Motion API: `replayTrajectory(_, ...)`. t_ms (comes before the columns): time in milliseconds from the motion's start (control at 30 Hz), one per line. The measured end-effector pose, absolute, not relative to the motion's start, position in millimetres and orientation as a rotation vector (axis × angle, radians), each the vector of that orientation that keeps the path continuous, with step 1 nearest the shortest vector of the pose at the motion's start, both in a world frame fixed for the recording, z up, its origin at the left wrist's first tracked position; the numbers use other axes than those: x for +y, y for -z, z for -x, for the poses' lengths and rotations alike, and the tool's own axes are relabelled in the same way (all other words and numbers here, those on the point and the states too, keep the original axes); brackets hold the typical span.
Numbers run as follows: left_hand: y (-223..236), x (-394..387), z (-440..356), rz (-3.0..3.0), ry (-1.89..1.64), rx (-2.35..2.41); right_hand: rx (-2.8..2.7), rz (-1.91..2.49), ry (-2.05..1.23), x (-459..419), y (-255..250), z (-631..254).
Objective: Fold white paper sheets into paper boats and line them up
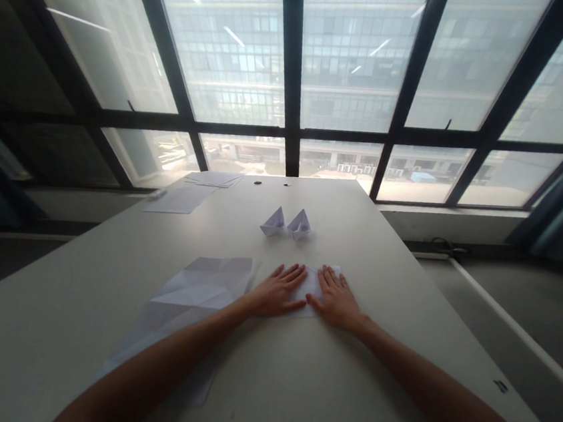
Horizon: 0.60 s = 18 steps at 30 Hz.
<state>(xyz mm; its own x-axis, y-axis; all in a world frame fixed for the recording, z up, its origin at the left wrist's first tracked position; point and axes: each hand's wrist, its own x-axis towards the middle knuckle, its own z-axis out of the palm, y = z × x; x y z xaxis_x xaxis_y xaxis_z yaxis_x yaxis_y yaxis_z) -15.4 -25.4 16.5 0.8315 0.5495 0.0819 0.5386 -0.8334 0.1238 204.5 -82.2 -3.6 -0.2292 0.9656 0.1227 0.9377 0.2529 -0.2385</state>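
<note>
A small folded sheet of white paper (310, 284) lies flat on the white table (343, 392). My left hand (280, 291) rests palm down on its left side, fingers stretched out. On its right side my right hand (335, 298) lies flat too, thumb close to the left thumb. Both hands cover much of the sheet, so its full shape is hidden. Just beyond the hands stand two folded paper boats, a left one (274, 224) and a right one (300, 225), side by side with pointed tops.
Left of my hands, a large creased paper sheet (203, 283) lies partly under my left forearm. More white sheets (182, 197) are at the table's far left. A small dark item (500, 386) sits near the right edge. Tall windows (348, 57) stand behind the table.
</note>
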Motion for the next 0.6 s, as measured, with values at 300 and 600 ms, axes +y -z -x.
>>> replayTrajectory(300,-18.5,-26.2,15.0,-2.895,-0.184,0.874,-2.290,1.754,-0.143,-81.1,5.0,-205.8)
replayTrajectory(600,-17.1,-24.9,14.8,-2.890,-0.200,0.866,-2.305,1.753,-0.151,-78.2,6.1,-208.1)
